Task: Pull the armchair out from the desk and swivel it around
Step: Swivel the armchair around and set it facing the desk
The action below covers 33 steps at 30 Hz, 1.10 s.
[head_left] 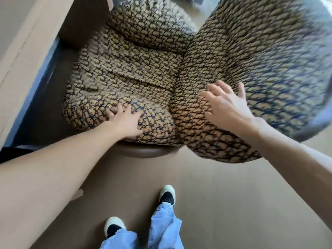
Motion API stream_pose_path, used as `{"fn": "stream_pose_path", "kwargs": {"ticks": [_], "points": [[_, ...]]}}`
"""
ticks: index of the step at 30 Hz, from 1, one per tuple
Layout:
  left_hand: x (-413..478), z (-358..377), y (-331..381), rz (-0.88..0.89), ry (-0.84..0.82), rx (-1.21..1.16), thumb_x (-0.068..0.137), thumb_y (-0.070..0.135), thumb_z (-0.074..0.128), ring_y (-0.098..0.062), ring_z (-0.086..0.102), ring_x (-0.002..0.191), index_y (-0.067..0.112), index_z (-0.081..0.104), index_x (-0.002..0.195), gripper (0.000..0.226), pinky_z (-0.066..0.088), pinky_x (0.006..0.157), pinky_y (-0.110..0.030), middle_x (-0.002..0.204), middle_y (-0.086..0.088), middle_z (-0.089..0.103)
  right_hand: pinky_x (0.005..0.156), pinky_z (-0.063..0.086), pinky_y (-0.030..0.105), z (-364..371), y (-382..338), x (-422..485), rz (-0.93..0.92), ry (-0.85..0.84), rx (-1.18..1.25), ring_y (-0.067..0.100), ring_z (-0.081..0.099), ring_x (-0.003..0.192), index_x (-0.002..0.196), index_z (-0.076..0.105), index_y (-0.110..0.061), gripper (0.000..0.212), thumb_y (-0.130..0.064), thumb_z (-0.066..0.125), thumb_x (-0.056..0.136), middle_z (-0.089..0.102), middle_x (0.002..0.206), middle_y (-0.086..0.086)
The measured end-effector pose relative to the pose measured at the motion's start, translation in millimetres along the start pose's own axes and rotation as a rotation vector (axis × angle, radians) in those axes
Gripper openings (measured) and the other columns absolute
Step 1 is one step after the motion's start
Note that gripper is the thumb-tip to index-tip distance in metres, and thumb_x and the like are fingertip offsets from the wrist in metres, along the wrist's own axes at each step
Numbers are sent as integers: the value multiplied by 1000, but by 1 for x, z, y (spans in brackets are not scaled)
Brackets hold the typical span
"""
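The armchair fills the upper half of the head view, upholstered in a beige and dark blue patterned fabric, on a round brown base. Its seat opens to the left, toward the desk; its tall backrest is on the right and blurred. My left hand lies flat on the near padded armrest, fingers spread. My right hand presses flat against the near edge of the backrest, fingers apart. Neither hand is closed around anything.
The light wooden desk runs along the left edge, with a dark gap below it. Beige floor spreads in front of the chair. My two feet in pale shoes stand just short of the chair base.
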<state>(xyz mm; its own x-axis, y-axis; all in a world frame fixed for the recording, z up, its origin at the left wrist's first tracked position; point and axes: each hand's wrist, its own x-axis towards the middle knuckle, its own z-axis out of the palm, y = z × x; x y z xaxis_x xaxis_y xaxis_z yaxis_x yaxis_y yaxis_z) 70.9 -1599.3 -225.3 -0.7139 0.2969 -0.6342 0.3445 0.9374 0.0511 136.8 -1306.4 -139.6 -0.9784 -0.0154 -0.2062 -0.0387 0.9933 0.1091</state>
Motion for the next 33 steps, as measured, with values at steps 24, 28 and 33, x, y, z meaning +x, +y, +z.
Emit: {"fn": "stream_pose_path", "kwargs": {"ticks": [24,28,33], "points": [[-62,-211,407,239,148,-642,96,52,54,-29,41,144,32,19,160,76,35,119,-44,161,-8,40,123,17,59,-122,285,-136,300,-66,359,20,2,157,155,27,-36,63,-37,52,97,14,170,-7],[-2,-235,437,153,198,-596,89,62,57,-32,31,150,38,10,160,89,32,120,-54,168,-11,26,124,21,50,-112,343,-82,245,-108,320,23,3,157,156,27,-35,64,-36,54,98,13,170,-4],[73,-257,473,-2,259,-668,81,82,52,-37,17,156,41,-2,160,104,22,122,-65,171,-14,14,123,25,50,-94,397,-25,123,-167,336,30,6,157,156,28,-30,65,-33,57,97,15,170,0]]}}
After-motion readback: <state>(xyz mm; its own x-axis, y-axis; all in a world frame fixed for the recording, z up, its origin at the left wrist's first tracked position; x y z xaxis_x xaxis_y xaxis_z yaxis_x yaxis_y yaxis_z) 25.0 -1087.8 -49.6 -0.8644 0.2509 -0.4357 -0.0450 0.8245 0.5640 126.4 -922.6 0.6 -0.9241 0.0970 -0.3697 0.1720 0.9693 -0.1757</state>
